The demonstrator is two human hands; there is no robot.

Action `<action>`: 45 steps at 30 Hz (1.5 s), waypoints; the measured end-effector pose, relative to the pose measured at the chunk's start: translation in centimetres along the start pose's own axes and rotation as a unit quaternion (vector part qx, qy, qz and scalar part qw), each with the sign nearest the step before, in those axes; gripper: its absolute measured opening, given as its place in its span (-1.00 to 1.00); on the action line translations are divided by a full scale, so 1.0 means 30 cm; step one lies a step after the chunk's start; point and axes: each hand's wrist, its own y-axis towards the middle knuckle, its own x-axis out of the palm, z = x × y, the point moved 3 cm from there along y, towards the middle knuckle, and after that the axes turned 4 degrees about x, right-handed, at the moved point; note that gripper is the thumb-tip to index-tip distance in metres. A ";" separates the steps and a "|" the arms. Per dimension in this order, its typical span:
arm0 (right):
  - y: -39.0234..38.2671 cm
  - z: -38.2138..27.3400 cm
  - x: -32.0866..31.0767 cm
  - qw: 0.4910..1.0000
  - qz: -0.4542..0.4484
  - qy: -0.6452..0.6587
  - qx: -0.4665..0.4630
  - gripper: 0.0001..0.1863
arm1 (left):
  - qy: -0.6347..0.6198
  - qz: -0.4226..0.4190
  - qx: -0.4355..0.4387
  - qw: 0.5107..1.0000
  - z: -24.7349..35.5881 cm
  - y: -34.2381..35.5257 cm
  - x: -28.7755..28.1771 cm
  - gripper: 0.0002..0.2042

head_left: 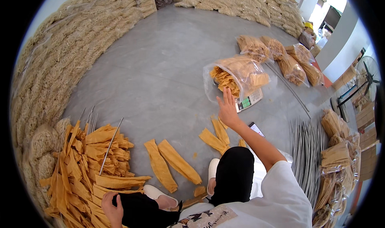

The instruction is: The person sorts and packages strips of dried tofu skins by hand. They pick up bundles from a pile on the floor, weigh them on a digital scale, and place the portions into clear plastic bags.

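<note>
right hand (227,107) open by clear bag (236,77), left hand (111,208) on knee

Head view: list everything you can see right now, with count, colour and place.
Open clear bag: one, filled with yellow-orange dried strips, resting on the scale, centre right.
Scale: one, white with a green panel, under the bag.
Filled bags: several, clear with tan strips, upper right.
Loose strips: several, yellow-orange, on the grey floor at centre.
Strip pile: one, yellow-orange, lower left.
Metal rods: a bundle, grey, right; a few more on the strip pile.
Noodle-like bundles: many, beige, stacked along left and top.
Phone: one, dark screen, beside the forearm.
Fan: one, black, far right.
Right hand: open, reaching toward the bag.
Left hand: resting on the left knee.
</note>
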 end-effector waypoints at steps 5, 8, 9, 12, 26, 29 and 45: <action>-0.005 0.003 0.043 1.000 -0.005 0.022 -0.020 -0.57 | 0.014 -0.001 0.032 0.999 0.010 0.000 -0.007 -0.91; 0.024 0.046 0.073 0.999 -0.036 0.040 0.006 -0.48 | 0.030 -0.012 0.035 0.999 0.013 0.015 0.002 -0.92; 0.045 0.058 0.092 0.998 -0.051 0.039 0.020 -0.44 | 0.037 -0.015 0.032 0.999 0.023 0.018 0.000 -0.92; 0.119 0.109 0.151 0.997 -0.072 0.007 0.042 -0.37 | 0.024 -0.025 0.020 0.999 0.075 0.030 -0.004 -0.93; 0.512 0.443 0.371 0.988 -0.041 -0.137 0.061 -0.48 | 0.082 -0.102 0.058 0.990 0.133 0.179 0.052 -0.83; 0.561 0.503 0.412 0.986 -0.108 -0.104 0.074 -0.50 | 0.093 -0.115 0.060 0.987 0.156 0.204 0.070 -0.83; 0.528 0.383 0.245 0.997 -0.025 0.057 0.042 -0.84 | 0.112 -0.130 0.037 0.985 0.205 0.214 0.074 -0.81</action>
